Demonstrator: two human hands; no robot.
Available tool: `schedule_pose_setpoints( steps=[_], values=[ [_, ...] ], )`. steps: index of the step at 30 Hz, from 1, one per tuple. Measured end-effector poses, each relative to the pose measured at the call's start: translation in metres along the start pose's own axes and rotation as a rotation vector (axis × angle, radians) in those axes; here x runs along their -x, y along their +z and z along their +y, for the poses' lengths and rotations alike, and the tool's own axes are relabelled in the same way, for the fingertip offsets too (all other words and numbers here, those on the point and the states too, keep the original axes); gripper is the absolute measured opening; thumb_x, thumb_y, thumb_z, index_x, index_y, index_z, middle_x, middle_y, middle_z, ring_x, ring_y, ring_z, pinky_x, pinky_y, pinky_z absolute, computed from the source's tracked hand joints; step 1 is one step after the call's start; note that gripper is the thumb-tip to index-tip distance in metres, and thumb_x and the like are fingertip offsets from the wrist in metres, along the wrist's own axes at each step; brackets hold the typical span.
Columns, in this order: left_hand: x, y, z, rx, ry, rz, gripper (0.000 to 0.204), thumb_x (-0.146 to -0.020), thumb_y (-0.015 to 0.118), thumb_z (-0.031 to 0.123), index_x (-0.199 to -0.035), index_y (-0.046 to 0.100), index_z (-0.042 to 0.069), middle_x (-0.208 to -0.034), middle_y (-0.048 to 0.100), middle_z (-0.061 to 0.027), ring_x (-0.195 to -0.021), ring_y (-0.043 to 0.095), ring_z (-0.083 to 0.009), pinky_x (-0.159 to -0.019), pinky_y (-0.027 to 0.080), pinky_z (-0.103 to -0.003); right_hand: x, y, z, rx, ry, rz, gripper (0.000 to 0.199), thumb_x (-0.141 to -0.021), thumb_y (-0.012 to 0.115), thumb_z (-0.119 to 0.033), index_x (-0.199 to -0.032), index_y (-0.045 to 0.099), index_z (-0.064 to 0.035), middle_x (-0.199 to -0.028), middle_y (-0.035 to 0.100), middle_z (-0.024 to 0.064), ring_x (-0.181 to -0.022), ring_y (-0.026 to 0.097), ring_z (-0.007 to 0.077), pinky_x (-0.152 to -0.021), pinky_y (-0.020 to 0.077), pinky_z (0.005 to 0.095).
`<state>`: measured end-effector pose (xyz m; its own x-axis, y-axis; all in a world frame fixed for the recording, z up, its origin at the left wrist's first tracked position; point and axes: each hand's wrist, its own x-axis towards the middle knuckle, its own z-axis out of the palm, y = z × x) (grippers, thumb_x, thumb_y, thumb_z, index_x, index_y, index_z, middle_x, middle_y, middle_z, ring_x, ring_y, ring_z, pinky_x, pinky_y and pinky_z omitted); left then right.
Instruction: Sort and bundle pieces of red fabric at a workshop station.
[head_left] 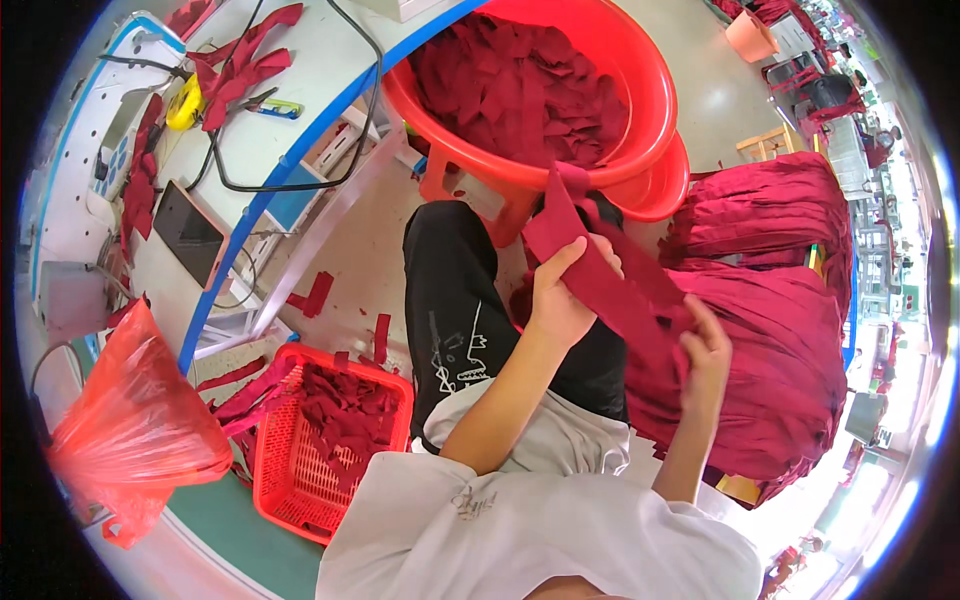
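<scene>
A flat maroon fabric strip stretches over my lap, with one part rising to the edge of the red basin. My left hand is closed around it, thumb pressed on top. At the strip's lower right part is my right hand, slightly blurred, its bent fingers gripping the cloth near its edge. Another length of the maroon cloth hangs behind the strip, between the hands. Ahead of my knees, the large red basin holds a heap of maroon fabric pieces.
Large bundles of maroon cloth lie to the right. A red plastic basket with scraps stands at lower left, near a red plastic bag. The blue-edged worktable carries a phone-like dark device and a yellow tool.
</scene>
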<state>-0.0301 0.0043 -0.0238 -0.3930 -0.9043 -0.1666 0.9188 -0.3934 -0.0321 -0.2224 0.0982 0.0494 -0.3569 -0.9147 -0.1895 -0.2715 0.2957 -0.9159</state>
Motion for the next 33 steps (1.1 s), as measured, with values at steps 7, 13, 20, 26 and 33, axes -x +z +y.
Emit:
schedule_pose_setpoints(
  steps=[7, 13, 20, 26, 33],
  values=[
    [-0.005, -0.006, 0.012, -0.169, -0.024, -0.266, 0.034, -0.099, 0.047, 0.030, -0.069, 0.044, 0.013, -0.055, 0.036, 0.0040, -0.054, 0.036, -0.0122, -0.066, 0.034, -0.030, 0.112, -0.081, 0.241, 0.333, 0.465, 0.238, 0.043, -0.080, 0.048, 0.008, -0.119, 0.065, 0.0038, -0.108, 0.068, 0.0141, -0.099, 0.064, 0.0220, -0.089, 0.0495, 0.0317],
    [-0.011, 0.000, 0.012, -0.158, -0.054, -0.205, 0.036, -0.099, 0.046, 0.030, -0.067, 0.040, 0.014, -0.056, 0.035, 0.0031, -0.054, 0.038, -0.0126, -0.065, 0.034, -0.030, 0.123, -0.065, 0.233, -0.142, 0.552, 0.272, 0.042, -0.081, 0.045, 0.005, -0.118, 0.066, 0.0001, -0.099, 0.068, 0.0050, -0.081, 0.062, 0.0136, -0.069, 0.0494, 0.0240],
    [-0.011, 0.003, 0.013, -0.154, -0.050, -0.109, 0.035, -0.100, 0.041, 0.026, -0.068, 0.042, 0.013, -0.056, 0.035, 0.0023, -0.055, 0.036, -0.0131, -0.065, 0.034, -0.030, 0.004, -0.006, 0.021, -0.079, -0.072, 0.191, 0.036, -0.083, 0.053, 0.005, -0.117, 0.063, 0.0024, -0.119, 0.062, 0.0074, -0.113, 0.055, 0.0152, -0.102, 0.0381, 0.0278],
    [-0.010, 0.003, -0.007, -0.209, -0.089, -0.125, 0.040, -0.103, 0.037, 0.031, -0.071, 0.048, 0.010, -0.057, 0.039, 0.0010, -0.058, 0.040, -0.0143, -0.068, 0.036, -0.031, -0.025, -0.002, -0.143, -0.465, -0.770, 0.258, 0.062, -0.085, 0.056, 0.003, -0.143, 0.035, 0.0125, -0.146, 0.044, 0.0193, -0.105, 0.058, 0.0216, -0.094, 0.0466, 0.0317],
    [-0.002, 0.002, -0.012, -0.325, -0.044, -0.166, 0.068, -0.104, 0.026, 0.055, -0.100, 0.063, -0.002, -0.062, 0.042, 0.0004, -0.062, 0.043, -0.0136, -0.066, 0.037, -0.027, 0.004, -0.053, -0.162, -0.992, -1.119, -0.318, 0.066, -0.080, 0.056, 0.001, -0.140, 0.029, 0.0112, -0.114, 0.049, 0.0159, -0.079, 0.050, 0.0140, -0.072, 0.0427, 0.0266]
  ],
)
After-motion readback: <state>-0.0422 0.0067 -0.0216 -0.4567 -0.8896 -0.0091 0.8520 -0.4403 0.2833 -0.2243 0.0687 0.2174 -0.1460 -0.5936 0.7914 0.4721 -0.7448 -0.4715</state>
